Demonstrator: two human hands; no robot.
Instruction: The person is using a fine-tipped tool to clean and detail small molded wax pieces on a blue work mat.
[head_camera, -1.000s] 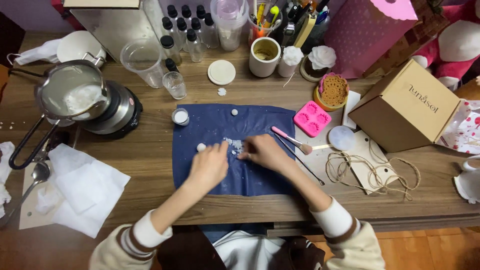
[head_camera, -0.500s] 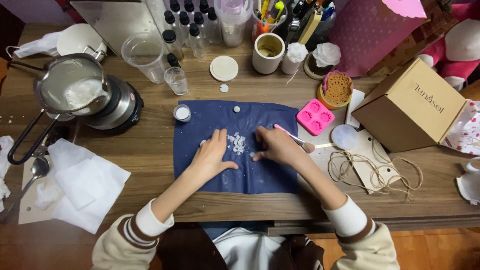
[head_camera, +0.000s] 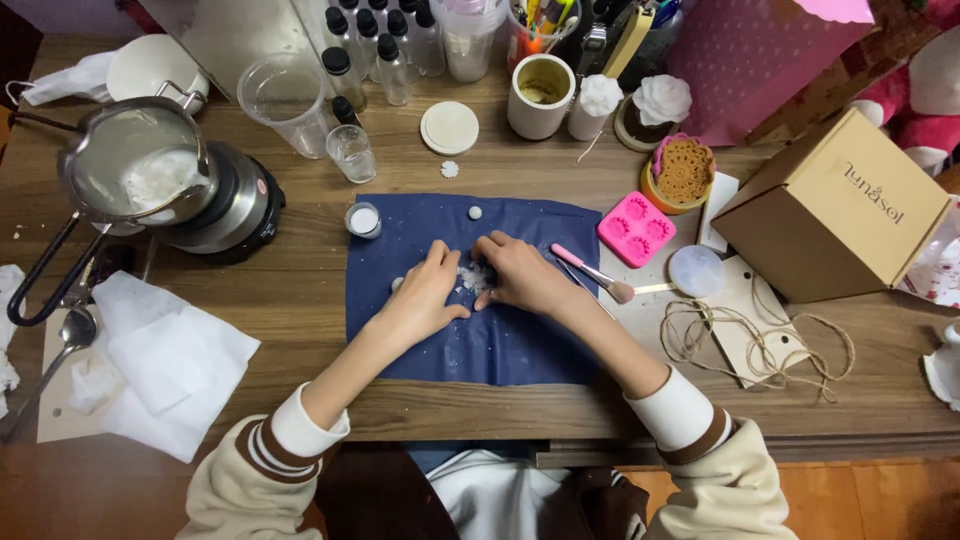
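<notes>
- Since half a second ago the two hands have drawn together: the left hand (head_camera: 425, 295) and right hand (head_camera: 520, 275) now pinch at the small white crumbly pieces (head_camera: 472, 278) between them.
- Those pieces lie mid-way on the blue mat (head_camera: 500, 345) on the surface (head_camera: 300, 300).
- Risk, as I judge it: brittle bits may crumble or scatter off the mat; the right sleeve could nudge the pink brush (head_camera: 590, 272) just beside it.
</notes>
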